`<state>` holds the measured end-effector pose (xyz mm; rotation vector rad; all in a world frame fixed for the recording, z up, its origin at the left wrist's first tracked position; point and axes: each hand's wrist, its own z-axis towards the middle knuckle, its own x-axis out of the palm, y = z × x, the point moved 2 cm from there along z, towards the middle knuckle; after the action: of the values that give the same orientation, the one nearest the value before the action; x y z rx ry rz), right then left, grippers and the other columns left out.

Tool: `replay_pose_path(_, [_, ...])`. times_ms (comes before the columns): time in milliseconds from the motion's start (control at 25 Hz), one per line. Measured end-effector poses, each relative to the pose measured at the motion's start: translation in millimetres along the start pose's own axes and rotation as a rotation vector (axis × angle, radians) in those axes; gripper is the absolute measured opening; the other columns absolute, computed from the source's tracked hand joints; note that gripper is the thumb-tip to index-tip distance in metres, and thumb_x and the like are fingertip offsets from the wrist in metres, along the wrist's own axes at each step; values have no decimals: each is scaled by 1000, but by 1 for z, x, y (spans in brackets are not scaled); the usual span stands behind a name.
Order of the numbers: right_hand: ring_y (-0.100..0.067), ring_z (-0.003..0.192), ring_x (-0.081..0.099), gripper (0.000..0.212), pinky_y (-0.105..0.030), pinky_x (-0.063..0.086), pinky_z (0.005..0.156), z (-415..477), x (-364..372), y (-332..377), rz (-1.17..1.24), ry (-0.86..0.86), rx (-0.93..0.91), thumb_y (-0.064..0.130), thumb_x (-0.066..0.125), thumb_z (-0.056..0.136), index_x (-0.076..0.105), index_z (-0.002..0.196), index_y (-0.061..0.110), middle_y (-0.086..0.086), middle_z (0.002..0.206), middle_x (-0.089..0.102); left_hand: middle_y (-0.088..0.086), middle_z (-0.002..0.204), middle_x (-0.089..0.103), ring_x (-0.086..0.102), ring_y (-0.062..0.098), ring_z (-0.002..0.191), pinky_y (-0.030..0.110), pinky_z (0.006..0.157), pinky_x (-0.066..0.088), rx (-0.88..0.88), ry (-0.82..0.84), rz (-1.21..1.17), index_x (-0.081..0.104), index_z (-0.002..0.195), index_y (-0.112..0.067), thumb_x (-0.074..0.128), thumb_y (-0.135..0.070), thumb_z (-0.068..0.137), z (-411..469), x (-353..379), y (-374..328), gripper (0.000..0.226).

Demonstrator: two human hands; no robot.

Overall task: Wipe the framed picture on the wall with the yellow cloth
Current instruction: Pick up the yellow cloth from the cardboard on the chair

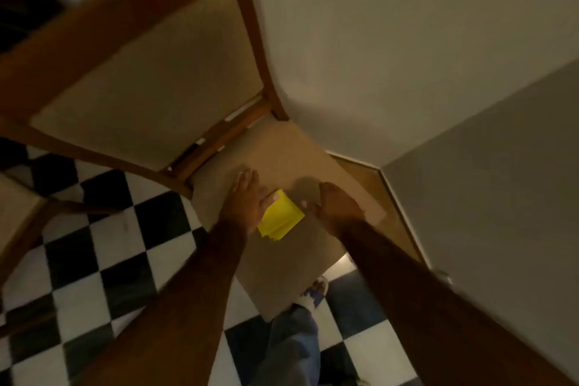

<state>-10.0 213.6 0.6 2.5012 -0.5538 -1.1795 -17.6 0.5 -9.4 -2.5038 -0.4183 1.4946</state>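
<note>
A folded yellow cloth (pixel 281 218) lies on the beige padded seat (pixel 288 153) of a wooden chair below me. My left hand (pixel 246 199) rests flat on the seat with fingers spread, its thumb touching the cloth's left edge. My right hand (pixel 336 205) hovers just right of the cloth with fingers curled, holding nothing that I can see. No framed picture is in view. The image is blurred by motion.
The chair's padded backrest (pixel 150 78) with its wooden frame rises at upper left. A plain wall (pixel 407 41) and a grey door or panel (pixel 501 197) stand to the right. Black-and-white checkered floor (pixel 109 254) lies below, with my jeans leg and shoe (pixel 313 290).
</note>
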Motion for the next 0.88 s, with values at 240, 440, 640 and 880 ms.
replay_pose_path(240, [-33, 141, 42, 60, -41, 33, 115, 58, 97, -17, 127, 45, 38, 42, 53, 101, 46, 146, 3, -19, 153, 45, 19, 161, 32, 33, 35, 149, 42, 122, 30, -117, 58, 66, 42, 149, -5, 45, -28, 105, 27, 84, 35, 50])
replay_pose_path(440, [-34, 128, 56, 54, -39, 43, 106, 67, 109, -17, 329, 15, 69, 26, 70, 92, 57, 140, 5, -16, 137, 62, 21, 135, 57, 52, 35, 128, 42, 106, 40, -126, -18, -71, 58, 127, 0, 55, -20, 101, 31, 86, 30, 33])
replay_pose_path(640, [-31, 100, 65, 27, -31, 55, 84, 32, 47, -18, 709, -26, 255, 16, 84, 76, 71, 99, 10, -8, 97, 64, 19, 124, 68, 63, 36, 116, 35, 91, 46, -64, 1, -285, 61, 124, -1, 62, -16, 98, 10, 32, -6, 30])
replay_pose_path(880, [-29, 87, 66, 33, -46, 61, 86, -62, -106, -8, 1000, -160, 246, 6, 85, 76, 68, 104, 2, -18, 100, 67, 18, 120, 74, 68, 32, 111, 25, 83, 42, 168, -160, -451, 67, 123, -2, 69, -9, 90, -28, -81, -113, 34])
